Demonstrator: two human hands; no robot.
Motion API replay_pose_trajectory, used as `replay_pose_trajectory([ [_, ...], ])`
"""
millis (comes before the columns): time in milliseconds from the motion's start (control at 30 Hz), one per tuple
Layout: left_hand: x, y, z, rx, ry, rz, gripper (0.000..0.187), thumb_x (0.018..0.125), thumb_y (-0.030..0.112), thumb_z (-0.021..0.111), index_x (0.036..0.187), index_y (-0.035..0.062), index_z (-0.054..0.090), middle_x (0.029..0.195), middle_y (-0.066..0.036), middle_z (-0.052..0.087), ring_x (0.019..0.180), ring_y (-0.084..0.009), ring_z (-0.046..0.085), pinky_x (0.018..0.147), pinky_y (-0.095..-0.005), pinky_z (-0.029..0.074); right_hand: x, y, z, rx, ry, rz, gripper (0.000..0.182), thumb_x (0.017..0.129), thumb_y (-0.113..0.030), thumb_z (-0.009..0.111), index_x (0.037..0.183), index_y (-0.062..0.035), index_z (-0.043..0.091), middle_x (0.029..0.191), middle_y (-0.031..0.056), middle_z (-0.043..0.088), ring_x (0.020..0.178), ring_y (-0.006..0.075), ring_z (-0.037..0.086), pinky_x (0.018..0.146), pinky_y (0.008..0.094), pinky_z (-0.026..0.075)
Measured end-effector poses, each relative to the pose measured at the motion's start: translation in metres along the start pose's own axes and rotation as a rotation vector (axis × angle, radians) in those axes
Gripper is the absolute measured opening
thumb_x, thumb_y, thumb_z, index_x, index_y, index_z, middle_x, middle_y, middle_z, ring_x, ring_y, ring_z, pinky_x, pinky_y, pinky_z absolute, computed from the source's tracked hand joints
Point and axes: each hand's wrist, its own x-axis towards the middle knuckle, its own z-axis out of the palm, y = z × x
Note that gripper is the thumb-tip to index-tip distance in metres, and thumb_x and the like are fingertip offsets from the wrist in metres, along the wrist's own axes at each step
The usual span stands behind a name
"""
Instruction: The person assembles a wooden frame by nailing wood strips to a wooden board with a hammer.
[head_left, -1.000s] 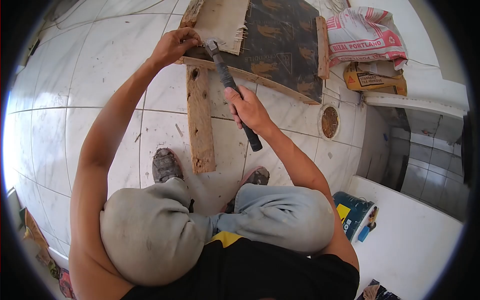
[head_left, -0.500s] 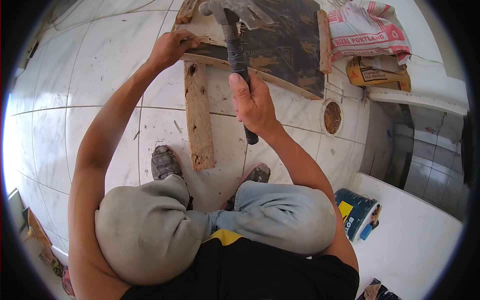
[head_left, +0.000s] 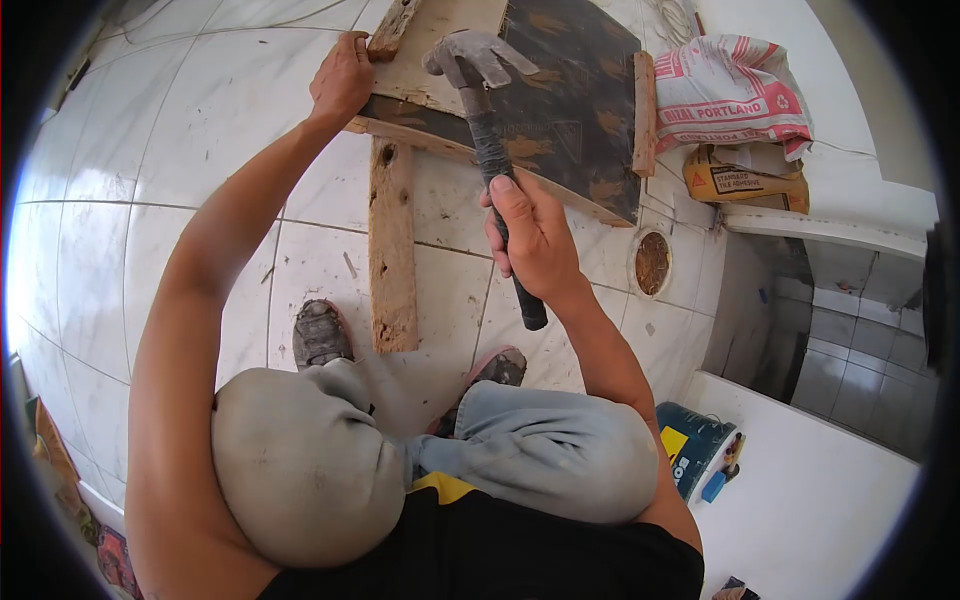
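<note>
My right hand (head_left: 535, 230) is wrapped round the dark, taped handle of a claw hammer (head_left: 490, 140). The hammer's head is raised over a black-faced plywood panel (head_left: 560, 110) whose near-left part shows bare, splintered wood. At the panel's left side, my left hand (head_left: 342, 80) has its fingers curled against the end of a short wooden block (head_left: 393, 30); the fingertips are partly hidden. From below the panel's near edge, a worn timber strip (head_left: 392, 240) with holes runs toward my feet.
Right of the panel lie another wood strip (head_left: 644, 115), a Portland cement bag (head_left: 735, 95) and a tile adhesive bag (head_left: 745, 178). A round hole (head_left: 652, 263) opens in the tiled floor. A dark green bucket (head_left: 690, 450) stands by my right knee.
My left hand has shifted from the panel's near-left edge up to the wooden block's end. The hammer has come lower and slightly right in view, still in my right hand. The view has shifted slightly.
</note>
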Motion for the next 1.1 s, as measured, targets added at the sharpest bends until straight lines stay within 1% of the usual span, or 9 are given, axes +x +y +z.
replay_pose_trajectory([
  [167,0.003,-0.007,0.004,0.047,-0.086,-0.059,0.041,0.107,0.041,0.033,0.124,0.0129,0.058,0.12,-0.017,0.069,0.115,-0.0412,0.061,0.096,-0.0498,0.046,-0.001,-0.028,-0.005,0.016,0.076,-0.365,0.037,0.105,-0.039,0.044,0.095,-0.0044,0.055,0.06,0.0011,0.049,0.046,0.0062,0.041,0.044,0.0241,0.035],
  [233,0.007,-0.012,0.008,0.025,-0.049,-0.071,0.042,0.107,0.042,0.033,0.123,0.0121,0.058,0.117,-0.019,0.069,0.113,-0.0432,0.061,0.096,-0.0515,0.046,0.022,0.011,0.005,0.024,0.081,-0.37,0.039,0.106,-0.041,0.045,0.094,-0.0044,0.055,0.06,0.0013,0.049,0.045,0.0064,0.042,0.043,0.0244,0.036],
  [300,0.009,-0.013,0.008,0.004,-0.071,-0.078,0.042,0.107,0.042,0.033,0.123,0.012,0.058,0.116,-0.02,0.069,0.112,-0.044,0.061,0.095,-0.0522,0.046,0.048,0.056,0.01,-0.169,-0.089,0.043,0.042,0.106,-0.043,0.045,0.093,-0.0042,0.055,0.059,0.0016,0.049,0.045,0.0069,0.042,0.042,0.0247,0.036],
  [433,0.008,-0.014,0.006,0.012,-0.073,-0.069,0.041,0.107,0.041,0.033,0.122,0.012,0.058,0.114,-0.021,0.07,0.109,-0.0451,0.062,0.094,-0.0535,0.045,0.052,0.022,0.005,-0.24,-0.106,0.098,0.044,0.106,-0.045,0.045,0.091,-0.0047,0.054,0.058,0.0017,0.048,0.044,0.0075,0.043,0.042,0.0248,0.036],
  [633,0.005,-0.011,0.005,0.015,-0.049,-0.042,0.04,0.107,0.04,0.033,0.121,0.0122,0.057,0.113,-0.02,0.07,0.109,-0.044,0.062,0.093,-0.0537,0.046,0.024,-0.028,-0.007,0.117,0.064,-0.44,0.045,0.106,-0.046,0.044,0.085,-0.0063,0.049,0.058,0.0014,0.047,0.044,0.0077,0.044,0.041,0.0253,0.037],
  [767,0.004,-0.009,0.003,0.012,-0.052,-0.048,0.04,0.106,0.04,0.033,0.12,0.0119,0.057,0.112,-0.022,0.07,0.109,-0.045,0.062,0.093,-0.0539,0.046,0.059,0.05,0.015,-0.074,-0.113,0.242,0.047,0.105,-0.048,0.044,0.086,-0.0059,0.05,0.058,0.0014,0.048,0.044,0.0083,0.044,0.041,0.0263,0.038],
  [900,0.008,-0.01,0.004,0.017,-0.057,-0.057,0.039,0.107,0.04,0.033,0.119,0.0113,0.057,0.11,-0.023,0.07,0.108,-0.0457,0.061,0.092,-0.054,0.046,0.047,0.018,0.003,-0.014,-0.057,0.192,0.046,0.105,-0.047,0.044,0.088,-0.005,0.051,0.059,0.002,0.049,0.044,0.0081,0.044,0.041,0.0262,0.039],
  [1000,0.007,-0.013,0.006,0.014,-0.027,-0.023,0.039,0.107,0.039,0.033,0.119,0.0113,0.057,0.111,-0.022,0.07,0.109,-0.0451,0.061,0.092,-0.0538,0.046,0.032,-0.014,-0.007,0.135,0.07,-0.268,0.04,0.105,-0.041,0.047,0.088,-0.0053,0.053,0.057,-0.0013,0.047,0.049,0.0068,0.045,0.045,0.0243,0.037],
  [1100,0.01,-0.012,0.005,0.018,-0.082,-0.059,0.039,0.107,0.039,0.033,0.119,0.0115,0.057,0.113,-0.02,0.07,0.11,-0.0442,0.061,0.093,-0.0531,0.046,0.044,0.046,0.007,0.104,0.086,-0.459,0.041,0.104,-0.042,0.048,0.093,-0.0031,0.054,0.06,0.0,0.049,0.055,0.0084,0.047,0.051,0.0272,0.04],
])
